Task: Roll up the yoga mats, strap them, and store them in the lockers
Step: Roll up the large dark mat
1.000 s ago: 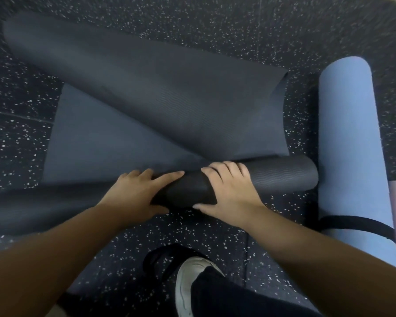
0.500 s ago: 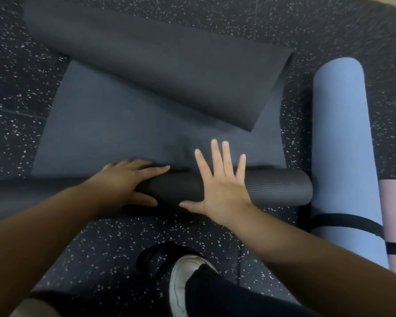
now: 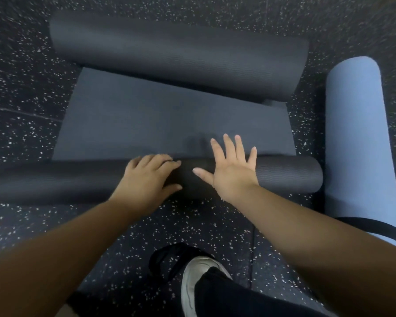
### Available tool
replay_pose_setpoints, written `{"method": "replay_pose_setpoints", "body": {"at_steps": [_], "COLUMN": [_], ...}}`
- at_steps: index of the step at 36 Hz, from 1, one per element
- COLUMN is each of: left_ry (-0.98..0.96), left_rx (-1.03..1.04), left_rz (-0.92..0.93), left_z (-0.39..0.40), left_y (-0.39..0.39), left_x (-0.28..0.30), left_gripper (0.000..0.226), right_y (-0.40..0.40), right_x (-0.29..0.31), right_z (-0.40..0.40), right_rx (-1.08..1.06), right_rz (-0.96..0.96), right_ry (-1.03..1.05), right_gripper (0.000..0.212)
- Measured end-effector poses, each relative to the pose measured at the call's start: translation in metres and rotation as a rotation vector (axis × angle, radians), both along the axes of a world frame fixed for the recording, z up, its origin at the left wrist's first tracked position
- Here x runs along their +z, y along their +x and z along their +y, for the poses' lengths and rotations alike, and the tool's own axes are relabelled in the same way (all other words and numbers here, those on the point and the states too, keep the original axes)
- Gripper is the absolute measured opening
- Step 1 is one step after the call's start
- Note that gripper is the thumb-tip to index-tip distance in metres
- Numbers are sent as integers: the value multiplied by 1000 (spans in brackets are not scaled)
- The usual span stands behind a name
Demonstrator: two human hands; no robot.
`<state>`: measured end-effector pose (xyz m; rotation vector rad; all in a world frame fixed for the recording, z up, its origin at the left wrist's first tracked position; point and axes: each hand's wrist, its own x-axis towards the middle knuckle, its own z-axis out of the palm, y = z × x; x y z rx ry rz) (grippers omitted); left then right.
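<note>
Lying on speckled floor [image 3: 215, 225]: dark mat [image 3: 169, 117], near end rolled, far end curled over. Left hand [image 3: 146, 177] loosely curled on roll; right hand [image 3: 232, 168] flat, fingers spread, pressing roll. Roll's left end cut off by frame edge. Blue rolled mat [image 3: 357, 133] beside, strapped.

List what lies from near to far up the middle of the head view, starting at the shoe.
White shoe → speckled floor → rolled part of the dark mat, with the left hand and right hand on it → flat stretch of the mat → curled far end of the mat.
</note>
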<state>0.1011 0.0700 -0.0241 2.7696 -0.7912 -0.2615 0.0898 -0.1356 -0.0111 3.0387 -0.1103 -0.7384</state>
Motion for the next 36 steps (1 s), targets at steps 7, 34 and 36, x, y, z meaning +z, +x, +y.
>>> {"method": "replay_pose_setpoints", "body": {"at_steps": [7, 34, 36], "left_ry": [32, 102, 121], "left_rx": [64, 147, 115], "left_rz": [99, -233, -217], "left_z": [0, -25, -22], "left_y": [-4, -1, -6], "left_x": [-10, -13, -16], "left_gripper": [66, 57, 70], "right_y": [-1, 14, 17], "right_x": [-3, -4, -5], "right_z": [5, -11, -13], "right_rx": [-26, 192, 194], "right_rz": [-72, -16, -24], "right_ry": [36, 48, 58], "right_gripper": [77, 104, 105]}}
